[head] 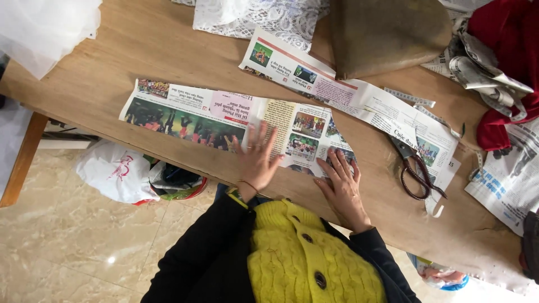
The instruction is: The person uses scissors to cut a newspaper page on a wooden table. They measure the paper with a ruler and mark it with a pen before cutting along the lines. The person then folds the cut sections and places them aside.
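Observation:
A long strip of newspaper (185, 115) lies flat along the near edge of the wooden table (140, 50). My left hand (256, 160) presses on its middle, fingers spread and palm down. Just to the right, my right hand (341, 188) lies flat on the strip's right end, fingers apart. Neither hand holds anything. Dark-handled scissors (414, 166) rest on a second newspaper piece (337, 84), to the right of my right hand.
White lace fabric (264, 17) and a brown curved piece (387, 33) lie at the table's far side. Red cloth (508, 62) and crumpled newspaper sit at the right. A white plastic bag (115, 171) is on the tiled floor under the table.

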